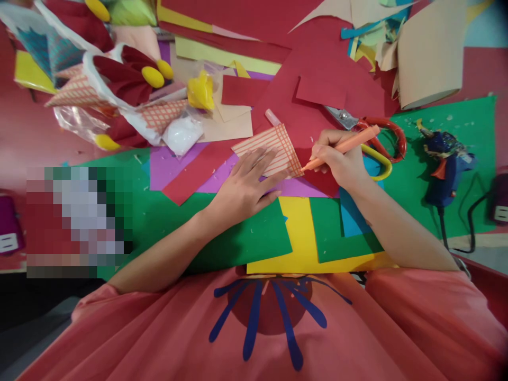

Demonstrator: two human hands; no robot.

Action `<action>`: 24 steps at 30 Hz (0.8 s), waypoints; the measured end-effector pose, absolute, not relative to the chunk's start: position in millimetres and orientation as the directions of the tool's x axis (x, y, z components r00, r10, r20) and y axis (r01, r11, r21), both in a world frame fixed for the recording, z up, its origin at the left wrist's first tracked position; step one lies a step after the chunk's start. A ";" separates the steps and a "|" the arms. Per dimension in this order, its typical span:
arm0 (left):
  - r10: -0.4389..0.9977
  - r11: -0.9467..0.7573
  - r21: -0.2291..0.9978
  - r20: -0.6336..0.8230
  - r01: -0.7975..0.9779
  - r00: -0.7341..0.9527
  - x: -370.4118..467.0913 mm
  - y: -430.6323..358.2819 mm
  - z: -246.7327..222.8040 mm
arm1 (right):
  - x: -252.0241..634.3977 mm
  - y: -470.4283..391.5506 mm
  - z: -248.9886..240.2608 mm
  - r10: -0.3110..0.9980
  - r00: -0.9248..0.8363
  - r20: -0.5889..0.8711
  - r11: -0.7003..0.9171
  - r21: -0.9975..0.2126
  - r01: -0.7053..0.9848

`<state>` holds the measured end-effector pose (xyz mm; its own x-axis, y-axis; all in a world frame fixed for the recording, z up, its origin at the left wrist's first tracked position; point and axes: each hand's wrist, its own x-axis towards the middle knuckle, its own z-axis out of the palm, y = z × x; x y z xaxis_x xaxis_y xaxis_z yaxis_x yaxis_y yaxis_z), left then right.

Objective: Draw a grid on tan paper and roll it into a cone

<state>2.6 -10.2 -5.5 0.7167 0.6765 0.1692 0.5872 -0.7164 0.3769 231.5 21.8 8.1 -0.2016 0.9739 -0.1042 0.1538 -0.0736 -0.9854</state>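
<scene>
My left hand (pixel 248 182) lies flat with its fingers spread on a small cream paper piece (pixel 273 150), pressing it against the coloured sheets. Orange stripes run across this piece, and crossing lines form a grid along its right side. My right hand (pixel 339 161) is closed around an orange marker (pixel 351 144), whose tip touches the lower right corner of the paper. A pale marker cap (pixel 272 117) lies just above the paper piece. Beside my right hand are scissors (pixel 383 132) with red and yellow handles.
A blue glue gun (pixel 442 169) with a cord lies at the right on green foam (pixel 482 121). Paper cones with orange grids (pixel 162 114) and yellow ovals crowd the upper left. A beige paper roll (pixel 431 58) and scraps are at the upper right.
</scene>
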 end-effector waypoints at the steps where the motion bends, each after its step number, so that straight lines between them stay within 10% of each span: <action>1: 0.667 -0.727 0.374 0.182 0.576 0.723 2.4 -9.9 -4.6 | 231.4 21.9 7.9 0.977 -0.186 -0.106 -0.081 -0.987 0.140; 24: 0.605 -0.776 0.378 0.218 0.505 0.766 6.1 -10.8 -1.7 | 227.7 19.6 7.0 0.978 -0.209 -0.009 0.042 -0.971 0.237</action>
<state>6.1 -10.8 -1.7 0.7656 0.6052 0.2182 0.5052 -0.7756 0.3784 227.7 19.6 7.0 -0.2085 0.9780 -0.0087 0.2369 0.0419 -0.9706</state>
